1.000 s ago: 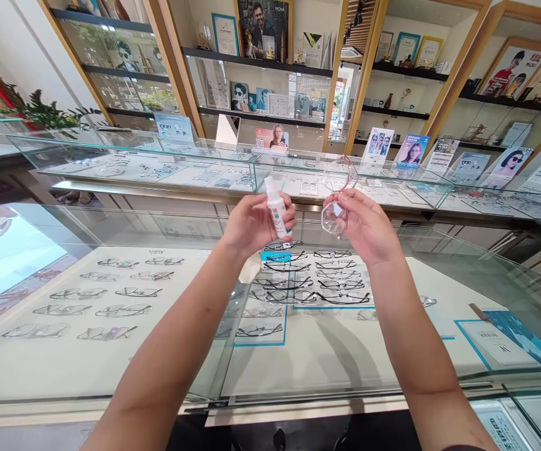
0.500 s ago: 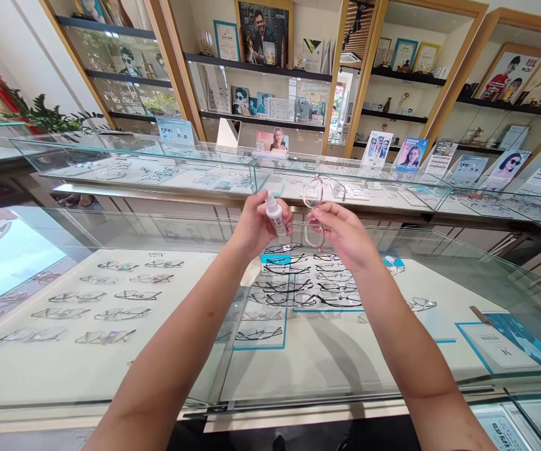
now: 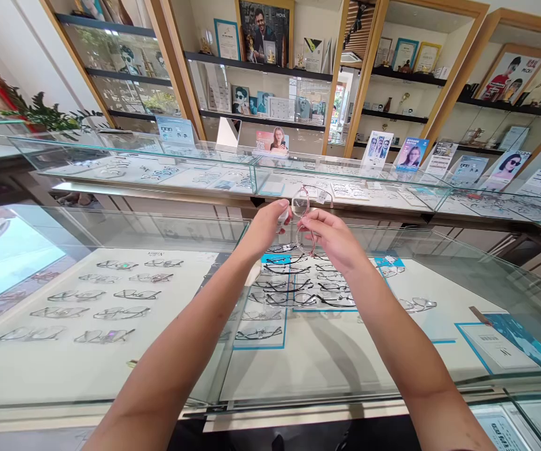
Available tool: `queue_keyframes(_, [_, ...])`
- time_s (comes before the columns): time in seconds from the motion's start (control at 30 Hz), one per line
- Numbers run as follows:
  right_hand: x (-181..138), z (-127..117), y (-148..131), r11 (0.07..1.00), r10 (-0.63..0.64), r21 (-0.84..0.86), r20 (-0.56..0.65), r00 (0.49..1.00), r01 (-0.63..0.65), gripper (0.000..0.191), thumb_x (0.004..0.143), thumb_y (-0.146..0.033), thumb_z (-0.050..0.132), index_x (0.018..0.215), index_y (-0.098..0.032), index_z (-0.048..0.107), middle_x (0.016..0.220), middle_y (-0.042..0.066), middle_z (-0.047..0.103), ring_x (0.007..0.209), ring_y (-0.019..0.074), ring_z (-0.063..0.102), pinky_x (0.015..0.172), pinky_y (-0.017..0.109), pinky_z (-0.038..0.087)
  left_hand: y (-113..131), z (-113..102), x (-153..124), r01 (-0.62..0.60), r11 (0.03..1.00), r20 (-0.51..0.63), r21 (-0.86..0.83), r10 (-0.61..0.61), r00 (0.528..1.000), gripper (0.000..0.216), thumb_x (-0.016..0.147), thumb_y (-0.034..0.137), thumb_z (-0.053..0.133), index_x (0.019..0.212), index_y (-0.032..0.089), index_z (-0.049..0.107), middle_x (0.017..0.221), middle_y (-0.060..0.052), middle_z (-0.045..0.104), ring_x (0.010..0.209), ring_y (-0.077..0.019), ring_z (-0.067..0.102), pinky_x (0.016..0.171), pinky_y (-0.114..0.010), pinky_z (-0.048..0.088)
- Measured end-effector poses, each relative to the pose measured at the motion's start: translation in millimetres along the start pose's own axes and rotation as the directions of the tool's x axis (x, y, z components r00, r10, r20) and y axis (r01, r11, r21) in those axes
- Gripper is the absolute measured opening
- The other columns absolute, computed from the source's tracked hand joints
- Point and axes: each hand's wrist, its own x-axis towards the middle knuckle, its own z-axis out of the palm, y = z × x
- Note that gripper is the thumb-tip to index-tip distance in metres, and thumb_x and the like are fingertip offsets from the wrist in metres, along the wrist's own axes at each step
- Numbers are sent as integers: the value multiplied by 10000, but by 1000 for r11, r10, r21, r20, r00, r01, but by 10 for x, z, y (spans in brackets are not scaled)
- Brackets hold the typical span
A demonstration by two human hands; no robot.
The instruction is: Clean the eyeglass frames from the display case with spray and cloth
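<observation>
My left hand [image 3: 269, 227] is closed around a small white spray bottle [image 3: 283, 218], mostly hidden by the fingers, its top turned toward the lenses. Close beside it, my right hand [image 3: 327, 235] pinches a pair of eyeglasses [image 3: 306, 188] with thin pinkish frames by the middle. The glasses stand on end, one round lens above the other, with a temple arm reaching out to the right and a small tag near it. Both hands are held up over the glass display case [image 3: 298, 376], where rows of dark-framed glasses [image 3: 291, 299] lie.
More glasses [image 3: 122, 313] lie in the case's left section. A blue and white card [image 3: 498, 344] rests at the right. Behind stands a second glass counter [image 3: 195, 181] with upright advertising cards [image 3: 409, 154]. Wooden shelving [image 3: 180, 69] lines the wall; a green plant [image 3: 44, 113] is at left.
The bottle has swung from facing me to pointing right, at the lenses, and moved slightly right. The glasses have shifted left and turned a little, so both hands are closer together.
</observation>
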Motion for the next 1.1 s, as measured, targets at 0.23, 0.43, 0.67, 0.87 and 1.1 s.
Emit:
queue_keyframes(0.23, [9, -6, 16, 1000, 7, 12, 24, 1000, -7, 286, 764, -476, 888, 829, -263, 709, 1002, 11, 731, 994, 209, 642, 916, 382, 448, 13, 32, -26, 12, 1000, 15, -22, -12, 1000, 481, 998, 658, 514, 850, 211, 614, 839, -43, 610, 793, -203, 570, 714, -315, 485])
queue_keyframes(0.43, [42, -71, 3, 994, -24, 102, -40, 999, 28, 297, 762, -475, 901, 835, -264, 705, 991, -1, 754, 963, 191, 652, 863, 346, 467, 103, 73, -45, 96, 995, 22, -28, -96, 995, 491, 973, 659, 516, 821, 205, 626, 811, -35, 586, 748, -184, 533, 698, -300, 490])
queue_keyframes(0.67, [95, -109, -12, 978, -30, 199, -151, 988, 60, 333, 682, -453, 942, 831, -254, 719, 973, -4, 760, 906, 175, 661, 799, 316, 509, 138, 134, -103, 109, 988, 131, 114, -123, 984, 493, 923, 679, 532, 782, 214, 617, 821, -44, 599, 799, -222, 537, 717, -332, 468])
queue_keyframes(0.87, [88, -93, -21, 974, -28, 217, -145, 989, 59, 318, 689, -434, 944, 809, -238, 725, 956, -4, 757, 835, 142, 631, 758, 288, 508, 163, 184, -150, 22, 981, 193, 190, -59, 979, 409, 936, 578, 533, 742, 219, 554, 799, -35, 566, 801, -223, 524, 713, -341, 434])
queue_keyframes(1.1, [77, -108, -51, 972, -33, 226, -140, 990, 64, 308, 700, -417, 931, 818, -233, 715, 956, 6, 751, 868, 157, 642, 742, 295, 502, 3, -38, 26, 97, 993, 21, -60, -96, 995, 497, 924, 700, 533, 833, 220, 624, 845, -39, 598, 793, -207, 565, 779, -325, 499])
